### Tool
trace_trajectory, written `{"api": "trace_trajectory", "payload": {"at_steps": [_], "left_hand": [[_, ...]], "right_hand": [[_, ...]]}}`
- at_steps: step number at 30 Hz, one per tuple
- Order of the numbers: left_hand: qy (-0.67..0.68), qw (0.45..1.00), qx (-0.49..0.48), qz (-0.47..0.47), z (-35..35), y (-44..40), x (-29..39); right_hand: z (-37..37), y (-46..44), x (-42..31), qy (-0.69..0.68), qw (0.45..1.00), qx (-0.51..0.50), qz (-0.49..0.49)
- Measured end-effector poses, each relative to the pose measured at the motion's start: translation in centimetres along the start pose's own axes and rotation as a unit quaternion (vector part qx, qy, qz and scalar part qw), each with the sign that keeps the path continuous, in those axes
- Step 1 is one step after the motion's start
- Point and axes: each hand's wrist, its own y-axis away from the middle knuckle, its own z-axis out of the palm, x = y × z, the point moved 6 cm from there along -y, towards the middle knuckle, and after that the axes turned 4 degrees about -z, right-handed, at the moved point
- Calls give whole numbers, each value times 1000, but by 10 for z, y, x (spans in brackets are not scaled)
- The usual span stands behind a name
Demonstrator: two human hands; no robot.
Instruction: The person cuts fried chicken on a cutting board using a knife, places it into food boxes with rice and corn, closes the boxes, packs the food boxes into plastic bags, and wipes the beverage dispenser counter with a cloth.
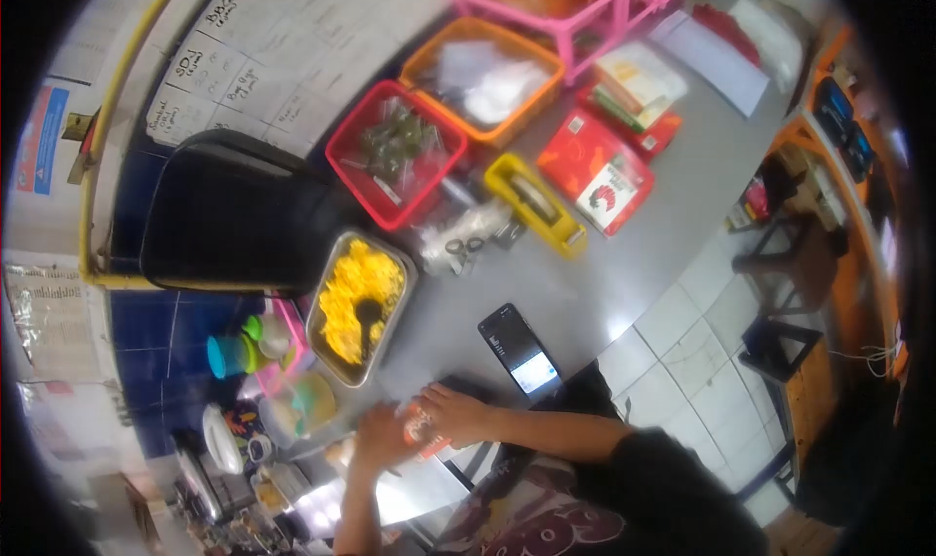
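A small red-and-white printed packet lies between my two hands near the table's front edge. My left hand grips its left side, slightly blurred. From the other side, my right hand has its fingers closed over the packet's upper right edge. Just beyond them is a steel tray of yellow food, which looks like scrambled egg, with a black spoon resting in it. A phone with a lit screen lies to the right of my hands.
Farther back stand a red basket of small bags, an orange basket, a yellow tape dispenser and red printed boxes. Scissors lie on a plastic bag. A black chair and coloured cups are left.
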Motion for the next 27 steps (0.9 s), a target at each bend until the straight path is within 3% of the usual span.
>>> {"api": "trace_trajectory", "payload": {"at_steps": [1, 2, 3, 4, 5, 7, 8, 9, 10, 12, 16, 19, 21, 22, 24, 25, 27], "left_hand": [[74, 996, 38, 33, -13, -21, 10], [290, 956, 42, -16, -33, -45, 39], [490, 868, 49, -63, -51, -72, 79], [565, 823, 3, -58, -66, -99, 116], [708, 703, -7, -67, -67, -128, 149], [766, 629, 51, -127, -56, -188, 188], [791, 593, 42, -145, -53, -214, 205], [815, 556, 32, -163, -53, -233, 216], [818, 551, 37, -161, -56, -247, 221], [860, 473, -72, -178, -49, -263, 236], [868, 451, -77, -194, -53, -256, 244], [893, 431, 3, -129, -25, -252, 251], [765, 602, 229, -20, -9, -250, 256], [767, 598, 230, -28, -1, -252, 259], [507, 768, 368, -131, -5, -243, 250], [507, 761, 376, -150, -9, -233, 245], [530, 793, 248, -169, -11, -215, 235]], "right_hand": [[16, -1, 2, -8, 1000, -4, -5], [35, -3, 6, -39, 998, 38, -2], [51, -1, 13, -68, 994, 82, 1], [37, 3, 13, -141, 988, 62, 17], [19, 8, 12, -212, 976, 44, 35], [5, 19, 6, -56, 979, 197, -14], [-16, 18, 4, -87, 990, 107, -42], [-9, 19, 6, -83, 991, 99, -46], [3, 21, 7, -101, 982, 150, -59], [9, 22, 9, -123, 969, 200, -75], [12, 19, 7, -132, 968, 205, -55], [0, 15, 6, -100, 975, 195, -38], [-5, 9, 6, -71, 982, 172, -21], [-7, 8, 6, -63, 981, 184, -21], [-15, 8, 6, -60, 973, 219, -29], [-13, 7, 8, -95, 969, 225, -25], [-18, 4, 8, -105, 979, 175, -24]]}}
